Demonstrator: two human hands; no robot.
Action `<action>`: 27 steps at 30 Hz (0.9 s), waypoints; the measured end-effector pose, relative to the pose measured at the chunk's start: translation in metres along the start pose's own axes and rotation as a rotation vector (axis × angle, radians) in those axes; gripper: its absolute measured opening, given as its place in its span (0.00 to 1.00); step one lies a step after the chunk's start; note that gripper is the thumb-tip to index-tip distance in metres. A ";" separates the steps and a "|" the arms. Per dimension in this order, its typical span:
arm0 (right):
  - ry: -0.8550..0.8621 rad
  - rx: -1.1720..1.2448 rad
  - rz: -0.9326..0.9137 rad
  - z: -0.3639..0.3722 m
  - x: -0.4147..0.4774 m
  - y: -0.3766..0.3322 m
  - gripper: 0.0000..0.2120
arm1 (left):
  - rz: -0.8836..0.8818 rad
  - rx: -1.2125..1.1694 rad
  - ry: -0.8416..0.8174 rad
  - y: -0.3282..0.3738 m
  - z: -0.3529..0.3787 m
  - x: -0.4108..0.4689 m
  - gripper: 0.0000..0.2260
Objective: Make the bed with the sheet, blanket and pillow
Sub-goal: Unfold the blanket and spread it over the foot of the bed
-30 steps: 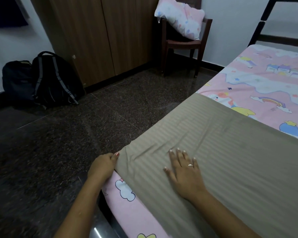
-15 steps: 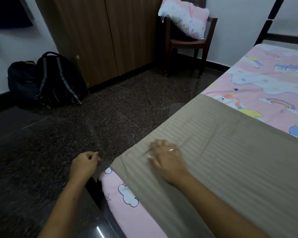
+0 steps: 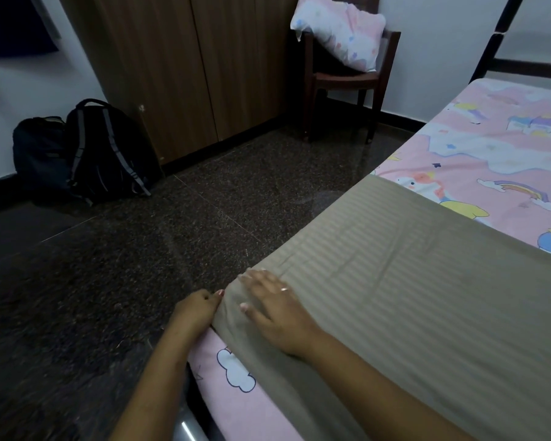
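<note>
A tan striped blanket (image 3: 427, 297) lies across the near part of the bed, over a pink cartoon-print sheet (image 3: 497, 154) that covers the mattress. My right hand (image 3: 275, 311) presses flat on the blanket's near left corner, fingers straight. My left hand (image 3: 198, 308) is curled at the edge of that same corner and pinches the blanket there, just off the bed's side. The pink and white pillow (image 3: 341, 30) rests on a chair across the room.
A dark wooden chair (image 3: 344, 81) stands by the far wall, next to a brown wardrobe (image 3: 188, 68). Two black backpacks (image 3: 86, 151) lean by the wardrobe. Dark speckled floor (image 3: 140, 249) lies left of the bed. A black bed frame (image 3: 503, 23) rises at the far right.
My right hand slid left across the blanket to its corner. My left hand let go, swung out over the floor, then came back to the corner edge.
</note>
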State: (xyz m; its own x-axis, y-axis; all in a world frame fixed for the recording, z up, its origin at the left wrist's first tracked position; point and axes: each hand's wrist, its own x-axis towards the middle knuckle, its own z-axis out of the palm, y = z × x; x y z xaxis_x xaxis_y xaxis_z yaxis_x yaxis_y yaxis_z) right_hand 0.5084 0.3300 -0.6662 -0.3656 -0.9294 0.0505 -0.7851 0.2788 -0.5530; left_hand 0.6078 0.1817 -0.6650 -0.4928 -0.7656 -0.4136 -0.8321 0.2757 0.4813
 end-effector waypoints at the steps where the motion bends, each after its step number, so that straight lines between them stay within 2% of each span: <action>1: 0.047 -0.076 0.024 -0.002 -0.008 0.011 0.26 | 0.037 0.001 0.038 0.000 0.000 0.001 0.13; 5: 0.105 -0.293 0.165 0.008 -0.036 0.027 0.31 | 0.131 -0.005 0.218 -0.002 0.004 -0.004 0.13; 8: 0.075 -0.326 0.095 0.026 -0.030 0.005 0.29 | 0.182 -0.091 0.379 -0.005 0.007 -0.013 0.11; 11: -0.132 -0.251 -0.074 0.025 -0.013 -0.021 0.29 | 0.230 -0.070 0.496 -0.003 0.008 -0.014 0.11; 13: -0.215 -0.119 -0.135 0.013 -0.003 -0.025 0.27 | 0.215 -0.018 0.506 0.000 0.010 -0.014 0.11; 14: -0.217 -0.037 -0.149 0.007 -0.001 -0.021 0.26 | 0.189 0.010 0.486 0.001 0.011 -0.013 0.11; 16: -0.107 0.084 -0.119 -0.009 -0.006 -0.002 0.26 | 0.139 0.069 0.441 0.001 0.012 -0.012 0.10; 18: 0.039 0.067 0.041 -0.029 -0.021 0.037 0.25 | 0.122 0.133 0.444 0.002 0.011 -0.012 0.09; 21: 0.253 -0.233 0.434 -0.065 -0.060 0.122 0.37 | 0.047 0.218 0.478 0.001 0.002 -0.015 0.10; 23: 0.335 -0.409 0.724 -0.086 -0.093 0.175 0.34 | 0.053 0.204 0.484 0.002 -0.002 -0.015 0.10; 25: 0.368 -0.409 0.962 -0.100 -0.118 0.203 0.28 | 0.120 0.157 0.494 0.010 -0.001 -0.015 0.07; 27: 0.359 -0.387 1.066 -0.101 -0.121 0.207 0.28 | 0.201 0.121 0.475 0.024 0.006 -0.016 0.03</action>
State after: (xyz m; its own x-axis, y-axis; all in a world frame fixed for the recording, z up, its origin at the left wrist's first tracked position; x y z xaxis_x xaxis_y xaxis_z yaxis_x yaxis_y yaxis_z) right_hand 0.3390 0.5246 -0.7026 -0.9965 -0.0810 -0.0184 -0.0766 0.9819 -0.1731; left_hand 0.5946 0.2043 -0.6519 -0.4996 -0.8619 0.0866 -0.7703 0.4877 0.4108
